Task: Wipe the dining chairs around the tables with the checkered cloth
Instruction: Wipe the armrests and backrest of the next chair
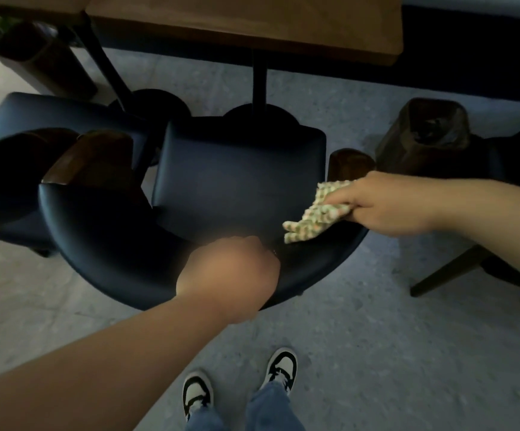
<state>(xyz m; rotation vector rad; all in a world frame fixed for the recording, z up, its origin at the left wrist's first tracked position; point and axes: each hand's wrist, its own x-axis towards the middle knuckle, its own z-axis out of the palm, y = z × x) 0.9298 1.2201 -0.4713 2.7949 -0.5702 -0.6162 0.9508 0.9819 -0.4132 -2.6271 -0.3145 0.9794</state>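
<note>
The cloth (314,209) is held bunched in the right hand (386,203), whose fingers are curled round its upper end; the loose end hangs down and inward from that grip and touches the inner face of the curved backrest (112,241) near its right end. The left hand (230,275) is set on the backrest's top edge near the middle, its fingers curled over the rim, though blur hides exactly how they lie; it appears to steady the chair (240,178) rather than to wipe.

The relation that matters for the next stroke is judged to be this: the backrest's long axis runs as an arc from the right grip, past the left grip, round to the far left end by the wooden arm tip (97,154). Most of the unwiped length, if any remains, lies to the left of the cloth, so a sweep along the arc toward the left grip would be called for. The right hand is the nearer one to the cloth's contact point; the left hand sits directly in the path, and would likely have to be lifted or shifted before the cloth passes.

The seat (240,178) lies ahead of and below both grips, toward the counter (252,23). Another chair (34,119) stands just left, a third (423,135) to the right.
</note>
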